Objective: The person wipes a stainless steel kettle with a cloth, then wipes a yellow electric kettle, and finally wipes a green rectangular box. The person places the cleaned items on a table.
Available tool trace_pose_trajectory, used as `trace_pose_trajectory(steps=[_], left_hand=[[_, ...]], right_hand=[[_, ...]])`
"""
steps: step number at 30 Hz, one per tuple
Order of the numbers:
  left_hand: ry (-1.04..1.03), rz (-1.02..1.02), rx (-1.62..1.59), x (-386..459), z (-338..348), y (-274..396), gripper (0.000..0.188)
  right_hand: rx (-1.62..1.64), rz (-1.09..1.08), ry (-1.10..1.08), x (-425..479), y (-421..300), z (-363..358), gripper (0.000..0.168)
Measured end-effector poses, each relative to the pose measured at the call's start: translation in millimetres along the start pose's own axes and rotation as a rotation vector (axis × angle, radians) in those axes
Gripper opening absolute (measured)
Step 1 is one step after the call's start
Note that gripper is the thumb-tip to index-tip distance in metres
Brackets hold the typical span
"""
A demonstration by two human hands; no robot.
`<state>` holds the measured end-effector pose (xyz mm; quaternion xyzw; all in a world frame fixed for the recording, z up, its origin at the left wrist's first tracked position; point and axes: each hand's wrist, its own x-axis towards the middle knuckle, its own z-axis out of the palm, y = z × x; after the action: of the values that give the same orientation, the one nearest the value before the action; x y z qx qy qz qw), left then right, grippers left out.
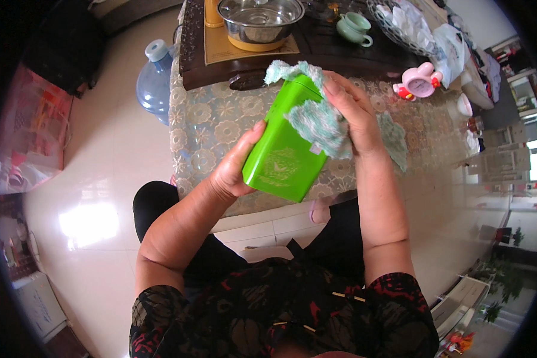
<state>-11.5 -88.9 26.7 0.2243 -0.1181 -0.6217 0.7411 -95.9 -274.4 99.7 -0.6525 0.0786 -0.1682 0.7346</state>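
Note:
A bright green rectangular tin [277, 152] with a pale printed pattern is held tilted over the near part of the table. My left hand [237, 161] grips its lower left side, the thumb along the edge. A fluffy green-and-white cloth [320, 127] lies over the tin's upper end and right side. My right hand [353, 109] holds this cloth against the tin near its top; some fingers are hidden behind cloth and tin. Part of a similar cloth [393, 138] shows to the right of my right wrist.
A patterned tablecloth [206, 134] covers the table. Beyond stand a dark tea tray [197, 67], a steel bowl [262, 27], a green teapot [354, 29], a pink clock [420, 83] and a wire basket [400, 27] with plastic bags. A blue water bottle [154, 85] stands left of the table.

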Motion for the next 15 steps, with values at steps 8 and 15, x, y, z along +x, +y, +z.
trace_pose_trajectory(steps=[8,15], left_hand=[[0.136,0.035,0.133,7.0,0.2,5.3,0.068],[0.250,0.148,0.668,3.9,5.9,12.5,0.077]], right_hand=[[-0.031,-0.044,0.186,7.8,8.9,1.6,0.035],[-0.337,-0.267,0.329,0.0,14.7,19.5,0.035]])
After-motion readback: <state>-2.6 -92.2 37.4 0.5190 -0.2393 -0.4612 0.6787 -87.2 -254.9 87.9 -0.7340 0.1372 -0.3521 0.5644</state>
